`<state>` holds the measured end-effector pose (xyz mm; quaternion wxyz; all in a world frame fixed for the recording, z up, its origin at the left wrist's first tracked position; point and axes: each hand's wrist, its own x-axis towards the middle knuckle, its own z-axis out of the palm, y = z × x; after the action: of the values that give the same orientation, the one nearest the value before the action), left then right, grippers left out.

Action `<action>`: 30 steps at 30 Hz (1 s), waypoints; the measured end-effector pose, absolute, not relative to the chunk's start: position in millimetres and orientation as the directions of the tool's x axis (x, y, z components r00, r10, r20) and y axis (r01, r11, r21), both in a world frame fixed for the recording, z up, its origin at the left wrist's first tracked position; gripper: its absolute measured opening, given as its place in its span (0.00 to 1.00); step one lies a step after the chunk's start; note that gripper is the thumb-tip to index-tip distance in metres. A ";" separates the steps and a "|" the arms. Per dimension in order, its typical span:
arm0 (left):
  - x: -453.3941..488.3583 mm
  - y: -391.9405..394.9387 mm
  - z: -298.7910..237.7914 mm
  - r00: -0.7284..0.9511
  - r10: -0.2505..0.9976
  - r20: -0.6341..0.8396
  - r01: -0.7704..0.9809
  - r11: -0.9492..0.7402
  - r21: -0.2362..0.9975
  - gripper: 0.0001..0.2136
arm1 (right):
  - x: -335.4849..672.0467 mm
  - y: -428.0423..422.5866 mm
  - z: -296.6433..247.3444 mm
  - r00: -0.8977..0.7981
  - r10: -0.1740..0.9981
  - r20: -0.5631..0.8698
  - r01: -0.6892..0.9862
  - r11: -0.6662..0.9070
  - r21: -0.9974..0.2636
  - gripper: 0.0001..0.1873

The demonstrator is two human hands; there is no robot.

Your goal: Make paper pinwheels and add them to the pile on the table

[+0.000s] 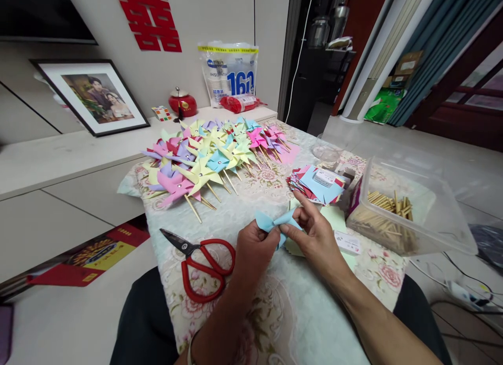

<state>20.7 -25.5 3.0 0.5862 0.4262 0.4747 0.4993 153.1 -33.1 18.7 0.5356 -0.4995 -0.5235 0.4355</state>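
Observation:
A light blue paper pinwheel point(286, 218), its blades folded in toward the middle, is held between my two hands over the table. My left hand point(254, 249) pinches it from the left, thumb near the centre. From the right, my right hand point(314, 231) grips it with the thumb at the centre, the index finger stretched out. Fingers cover much of the paper's lower part, and whether a pin is there I cannot tell. Left of my hands lie red-handled scissors point(204, 265), blades pointing up and left. Pale green paper sheets point(329, 216) lie under and beside my right hand.
Finished pinwheels point(218, 160) on sticks cover the table's far side. Cut coloured paper point(320, 189) lies at the right, near a clear plastic box point(432, 218) of short wooden sticks point(393, 207). A small white box point(348, 243) rests on green paper. Behind stands a cabinet top point(98, 145).

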 end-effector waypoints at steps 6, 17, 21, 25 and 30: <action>20.9 -25.3 3.3 0.049 0.991 -0.121 -0.189 0.128 0.974 0.08 | 154.1 -31.9 17.9 0.078 0.986 0.148 0.109 0.140 -0.984 0.40; 22.7 -25.4 5.8 0.066 0.985 -0.159 -0.311 0.172 0.935 0.14 | 152.7 -33.3 19.9 0.093 0.981 0.167 0.146 0.153 -0.977 0.36; 22.6 -27.1 11.7 0.066 0.982 -0.180 -0.286 0.191 0.939 0.13 | 153.9 -33.8 19.3 0.095 0.982 0.162 0.178 0.143 -0.974 0.35; 21.9 -29.2 16.9 0.059 0.980 -0.189 -0.297 0.198 0.934 0.13 | 155.0 -34.3 16.7 0.086 0.984 0.156 0.200 0.136 -0.970 0.35; 21.2 -29.2 16.8 0.062 0.976 -0.211 -0.298 0.220 0.929 0.12 | 154.9 -34.7 18.1 0.034 0.991 0.127 0.154 0.121 -0.981 0.34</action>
<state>21.2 -29.2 16.8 0.6298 0.3668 0.4619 0.5054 154.9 -34.7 18.1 0.5016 -0.5153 -0.5557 0.4172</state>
